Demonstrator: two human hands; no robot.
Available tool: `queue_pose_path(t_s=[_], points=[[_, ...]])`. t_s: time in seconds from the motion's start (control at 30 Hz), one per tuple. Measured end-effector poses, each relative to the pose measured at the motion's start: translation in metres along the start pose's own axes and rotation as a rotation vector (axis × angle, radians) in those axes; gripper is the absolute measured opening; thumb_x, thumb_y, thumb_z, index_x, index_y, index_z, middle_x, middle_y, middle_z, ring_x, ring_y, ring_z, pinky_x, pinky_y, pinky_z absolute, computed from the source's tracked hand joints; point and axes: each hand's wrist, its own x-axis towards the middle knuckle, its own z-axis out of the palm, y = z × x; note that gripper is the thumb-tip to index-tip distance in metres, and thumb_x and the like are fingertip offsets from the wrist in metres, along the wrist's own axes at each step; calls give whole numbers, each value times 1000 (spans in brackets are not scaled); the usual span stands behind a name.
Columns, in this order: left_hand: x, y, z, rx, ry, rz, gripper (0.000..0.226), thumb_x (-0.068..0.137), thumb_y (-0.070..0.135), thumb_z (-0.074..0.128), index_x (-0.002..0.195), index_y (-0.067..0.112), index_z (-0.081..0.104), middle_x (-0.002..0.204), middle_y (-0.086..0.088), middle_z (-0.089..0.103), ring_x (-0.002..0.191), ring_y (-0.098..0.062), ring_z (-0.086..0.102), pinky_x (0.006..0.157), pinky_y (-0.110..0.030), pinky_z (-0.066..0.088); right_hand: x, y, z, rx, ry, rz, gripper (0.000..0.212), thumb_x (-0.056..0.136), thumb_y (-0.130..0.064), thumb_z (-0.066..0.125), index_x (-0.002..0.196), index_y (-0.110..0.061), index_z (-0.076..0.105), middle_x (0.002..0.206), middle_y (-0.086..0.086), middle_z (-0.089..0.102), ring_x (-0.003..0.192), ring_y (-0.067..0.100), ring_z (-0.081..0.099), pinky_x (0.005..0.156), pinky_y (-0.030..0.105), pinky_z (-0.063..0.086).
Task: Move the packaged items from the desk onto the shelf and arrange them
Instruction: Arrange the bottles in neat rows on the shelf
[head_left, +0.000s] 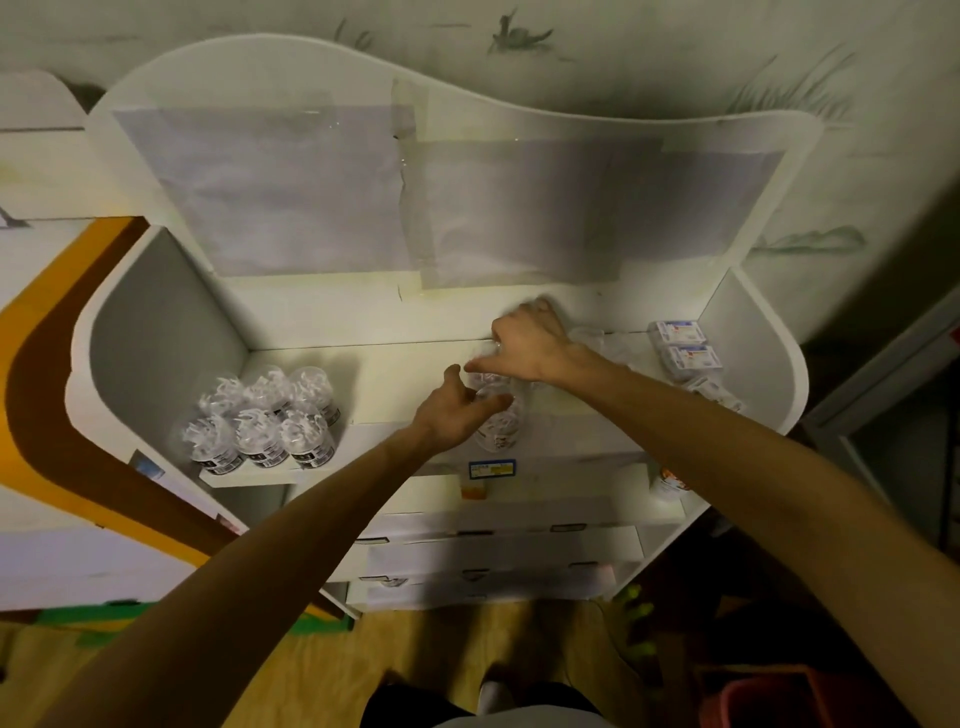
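Observation:
Both my hands reach over the top shelf board (395, 374) of a white shelf unit. My left hand (457, 410) has its fingers spread around a clear plastic jar (501, 431) standing near the shelf's front edge. My right hand (530, 345) is further back, its fingers resting on the top of another clear jar (488, 376) behind the first; blur hides how firmly it grips. Several clear jars (265, 415) with barcode labels stand grouped at the shelf's left end. Small white boxed packs (685, 348) lie in a row at the right end.
A crumpled clear plastic bag (608, 338) lies behind my right wrist. Lower shelves with paper sheets (498, 556) sit below. A blue price tag (491, 469) is on the shelf's front edge. Another jar (670, 480) stands on the lower right shelf. A red bin (769, 696) stands on the floor.

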Motion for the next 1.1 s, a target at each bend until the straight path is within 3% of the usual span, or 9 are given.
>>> queue_pose_path(t_s=[0.13,0.27,0.47,0.63,0.77,0.93,1.1], points=[[5,-6,-8,-8,18,-53,106,83,57,70,155,7,11,143,-8,57,127,-30,55,101,-41,46,1,-1,2,9,4,11,70,80,-88,37,76,-20,57,78,1,54,90,23,57,102,46,35],[8,-14,-14,-10,58,-55,97,85,54,69,155,9,19,145,-11,53,129,-32,52,106,-44,44,4,2,5,36,19,27,76,78,-89,36,77,-19,63,82,4,60,91,24,57,98,45,37],[7,-27,-28,-9,89,-40,96,83,53,73,153,11,23,140,-9,58,127,-29,54,106,-42,43,4,11,15,164,11,-93,70,82,-80,42,113,-24,69,111,3,69,114,25,56,104,49,28],[4,-29,-27,-35,86,-38,94,84,54,71,153,11,24,141,-10,57,126,-29,55,107,-43,43,5,8,17,222,133,-83,62,85,-75,47,101,-22,74,89,-4,72,93,19,63,106,45,33],[4,-29,-24,-81,75,-60,93,85,50,72,153,10,23,144,-12,54,126,-30,55,107,-43,44,7,10,16,294,82,-91,51,94,-61,48,117,-23,72,102,-4,75,101,19,65,105,42,36],[3,-29,-24,-119,55,-77,98,83,50,74,154,8,21,143,-10,55,128,-28,53,108,-41,42,3,6,22,246,2,-131,73,81,-80,47,126,-26,65,113,-1,71,109,22,61,105,45,35],[1,-28,-23,-121,36,-65,98,84,50,74,154,8,19,145,-12,52,127,-29,54,105,-40,45,2,-2,19,237,25,-121,72,80,-82,47,117,-24,68,103,0,72,100,21,63,102,44,37]])
